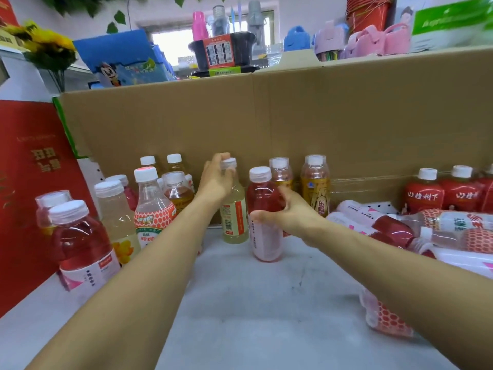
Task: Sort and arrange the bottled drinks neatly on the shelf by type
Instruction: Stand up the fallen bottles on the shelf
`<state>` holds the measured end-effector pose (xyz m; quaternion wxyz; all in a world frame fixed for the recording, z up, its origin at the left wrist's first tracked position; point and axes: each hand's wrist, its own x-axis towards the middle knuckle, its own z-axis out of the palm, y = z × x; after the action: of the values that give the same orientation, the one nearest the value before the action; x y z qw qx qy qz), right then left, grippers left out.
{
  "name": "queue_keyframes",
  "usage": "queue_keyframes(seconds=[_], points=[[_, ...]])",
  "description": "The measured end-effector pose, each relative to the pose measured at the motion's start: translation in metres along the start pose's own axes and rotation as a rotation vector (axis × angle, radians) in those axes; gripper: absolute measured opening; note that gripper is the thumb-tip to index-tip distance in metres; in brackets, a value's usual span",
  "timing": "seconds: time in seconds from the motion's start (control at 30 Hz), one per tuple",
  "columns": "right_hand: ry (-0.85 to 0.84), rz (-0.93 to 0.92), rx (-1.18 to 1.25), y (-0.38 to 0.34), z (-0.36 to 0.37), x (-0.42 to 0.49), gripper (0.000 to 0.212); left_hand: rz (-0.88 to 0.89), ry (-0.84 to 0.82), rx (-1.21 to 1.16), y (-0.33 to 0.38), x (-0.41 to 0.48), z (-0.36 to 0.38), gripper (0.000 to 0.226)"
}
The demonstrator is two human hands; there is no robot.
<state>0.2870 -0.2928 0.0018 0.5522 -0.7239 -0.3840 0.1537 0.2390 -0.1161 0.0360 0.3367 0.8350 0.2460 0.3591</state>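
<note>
My left hand (216,180) grips the neck and cap of an upright pale yellow bottle (234,217) at the middle of the grey shelf (240,303). My right hand (290,209) wraps around the middle of an upright red drink bottle (262,198) with a pink label, standing right beside the pale one. Behind them stand a pink-topped bottle (280,169) and a gold-labelled bottle (316,182). On the left stand several mixed bottles, among them a red drink (80,244) and an orange-netted label bottle (152,209).
A tall cardboard wall (293,116) backs the shelf. A red box (32,182) closes the left side. On the right, red-labelled bottles (426,196) stand upright, and several pink and red bottles (440,231) lie on their sides. Another bottle (384,316) lies under my right forearm.
</note>
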Motion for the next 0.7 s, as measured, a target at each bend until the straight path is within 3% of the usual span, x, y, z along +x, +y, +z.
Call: queue_keyframes(seconds=[0.13,0.2,0.23,0.33,0.43,0.5,0.6,0.7], points=[[0.051,0.000,0.003,0.005,0.001,-0.001,0.045,-0.044,-0.057,-0.025,0.003,-0.006,-0.001,0.050],[0.006,-0.010,-0.056,0.004,-0.004,-0.004,0.035,-0.041,0.004,0.026,0.012,-0.017,0.000,0.056],[-0.036,-0.014,-0.089,0.003,-0.008,-0.005,0.034,0.025,0.084,0.045,0.018,-0.026,0.000,0.057],[-0.072,-0.028,-0.236,-0.005,-0.046,-0.016,0.036,0.444,0.260,0.042,0.038,-0.068,-0.002,0.045],[0.011,-0.070,-0.452,-0.015,-0.111,-0.042,0.033,0.691,0.001,0.108,0.051,-0.105,0.013,0.041],[0.039,-0.023,-0.594,-0.013,-0.152,-0.063,0.027,0.756,-0.245,0.207,0.056,-0.118,0.038,0.047],[0.010,0.117,-0.862,0.009,-0.192,-0.078,0.015,0.778,-0.453,0.389,0.060,-0.120,0.087,0.064],[-0.031,0.244,-1.022,0.035,-0.204,-0.080,0.027,0.819,-0.594,0.539,0.068,-0.112,0.121,0.076]])
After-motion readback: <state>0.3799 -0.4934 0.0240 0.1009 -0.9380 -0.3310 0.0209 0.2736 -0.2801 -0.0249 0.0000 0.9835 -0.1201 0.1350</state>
